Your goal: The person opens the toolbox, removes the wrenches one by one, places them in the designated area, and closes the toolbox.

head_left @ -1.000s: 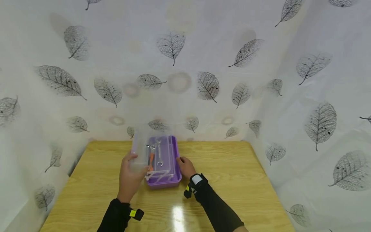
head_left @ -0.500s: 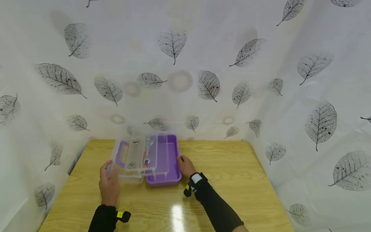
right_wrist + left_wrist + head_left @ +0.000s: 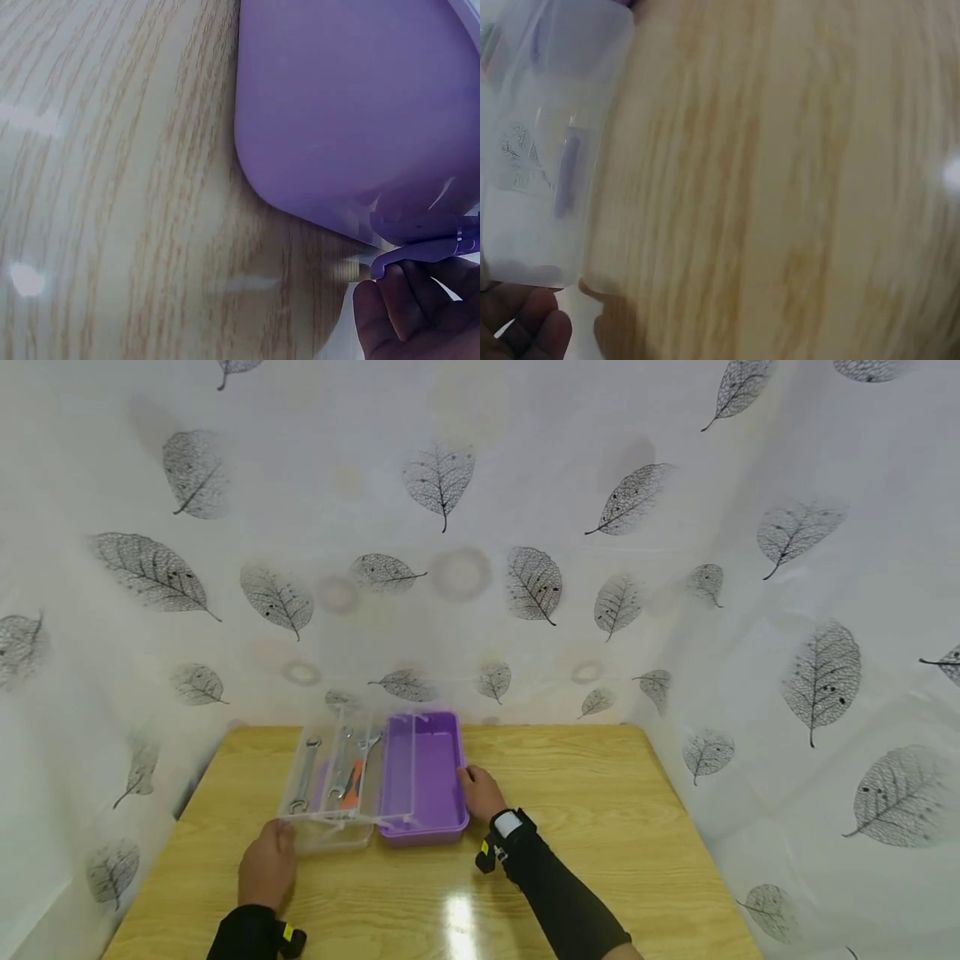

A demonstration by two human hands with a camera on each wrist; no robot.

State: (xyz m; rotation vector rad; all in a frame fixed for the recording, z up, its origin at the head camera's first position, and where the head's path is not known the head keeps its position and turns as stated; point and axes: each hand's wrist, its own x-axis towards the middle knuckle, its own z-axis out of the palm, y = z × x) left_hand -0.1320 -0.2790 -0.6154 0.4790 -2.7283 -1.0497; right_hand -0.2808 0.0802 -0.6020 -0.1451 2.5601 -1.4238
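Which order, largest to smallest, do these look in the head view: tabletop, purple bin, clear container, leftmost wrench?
1. Tabletop
2. Purple bin and clear container: overlapping and too alike to rank
3. Leftmost wrench

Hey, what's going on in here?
Someone has a purple plastic box open on a wooden table. The left hand holds the near-left corner of its clear lid, which extends leftward, partly overlapping the box. The right hand grips the box's right side. Wrenches and an orange-handled tool show through the lid.
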